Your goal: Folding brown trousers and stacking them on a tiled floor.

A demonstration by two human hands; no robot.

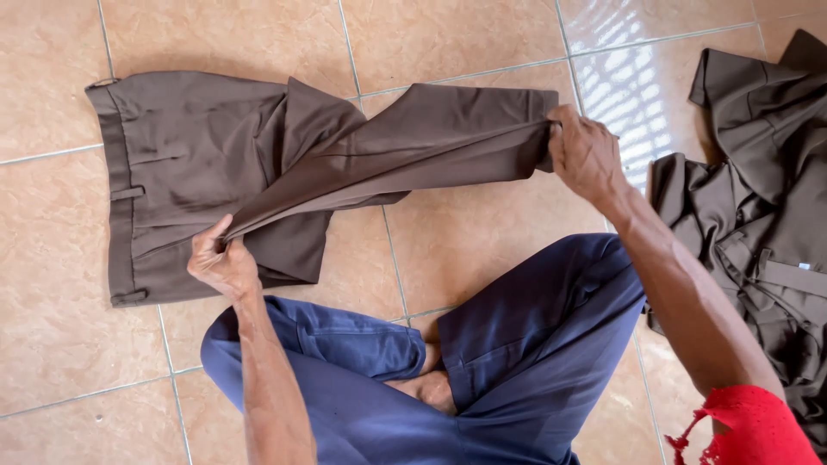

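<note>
Brown trousers lie on the tiled floor, waistband to the left. One leg is lifted and stretched taut across to the right. My left hand pinches the fabric near the crotch, by the lower edge of the trousers. My right hand grips the hem end of the lifted leg at the upper right. The leg hangs just above the floor between the two hands.
A heap of more brown garments lies at the right. My crossed legs in blue trousers fill the lower middle. Beige floor tiles lie all around, with bright window light reflected at the upper right.
</note>
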